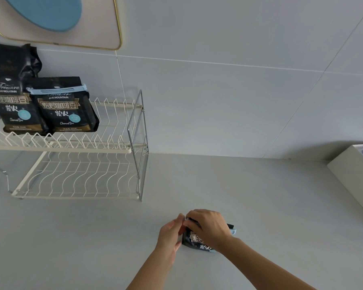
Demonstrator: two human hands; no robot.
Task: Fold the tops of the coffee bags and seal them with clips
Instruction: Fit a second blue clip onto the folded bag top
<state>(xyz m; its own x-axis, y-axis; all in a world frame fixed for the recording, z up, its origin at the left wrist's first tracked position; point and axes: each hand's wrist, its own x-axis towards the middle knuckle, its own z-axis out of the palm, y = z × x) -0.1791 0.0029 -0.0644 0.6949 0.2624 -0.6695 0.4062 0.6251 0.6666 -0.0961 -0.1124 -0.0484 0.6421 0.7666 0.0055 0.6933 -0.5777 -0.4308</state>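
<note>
Left hand and right hand pinch the folded top of the black foil coffee bag, which may spring open if the pale-blue plastic clip sits crooked.

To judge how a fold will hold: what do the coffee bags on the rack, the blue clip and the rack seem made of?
Clipped coffee bag: black film, probably foil-lined plastic; semi-gloss. Its unclipped neighbour crumples with shiny creases. Blue clip: pale plastic, matte, with moulded slots. Rack: cream-coated wire, apparently metal; the end frame looks bare chrome.
</note>
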